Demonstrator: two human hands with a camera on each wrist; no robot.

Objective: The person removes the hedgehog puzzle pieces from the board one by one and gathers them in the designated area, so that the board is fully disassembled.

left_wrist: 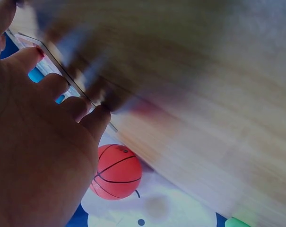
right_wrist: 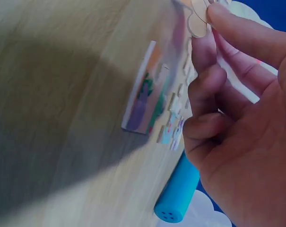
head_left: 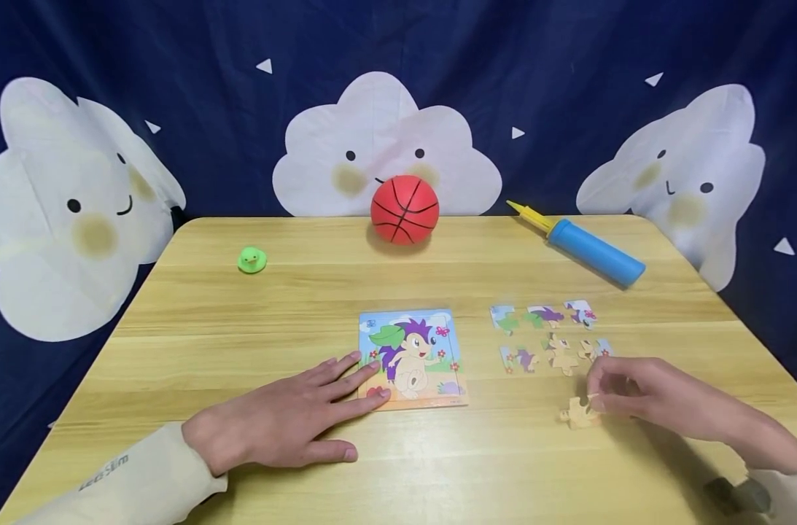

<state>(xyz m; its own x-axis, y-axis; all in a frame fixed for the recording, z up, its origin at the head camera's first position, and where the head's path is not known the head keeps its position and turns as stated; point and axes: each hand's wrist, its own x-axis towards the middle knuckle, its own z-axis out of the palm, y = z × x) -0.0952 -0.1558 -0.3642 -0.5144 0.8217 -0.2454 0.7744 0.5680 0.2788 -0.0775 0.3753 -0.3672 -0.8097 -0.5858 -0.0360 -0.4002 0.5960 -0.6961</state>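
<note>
My left hand (head_left: 286, 419) lies palm down with spread, straight fingers, its fingertips on the left edge of the puzzle board (head_left: 411, 401), which shows a purple hedgehog picture. In the left wrist view the fingers reach to the board's edge. My right hand (head_left: 647, 397) pinches a pale puzzle piece (head_left: 577, 415) between thumb and fingers, low over the table. The same piece (right_wrist: 198, 21) is partly cut off at the top of the right wrist view. Beyond it lie loose puzzle pieces in two rows, among them a purple-and-green one (head_left: 546, 315) and a beige one (head_left: 561, 353).
A red ball (head_left: 405, 210) with black lines sits at the table's back edge. To its right lies a blue and yellow hand pump (head_left: 595, 251). A small green duck (head_left: 251, 260) stands at the back left. Behind the wooden table (head_left: 240, 328) hangs a dark blue cloud-patterned curtain (head_left: 214, 146).
</note>
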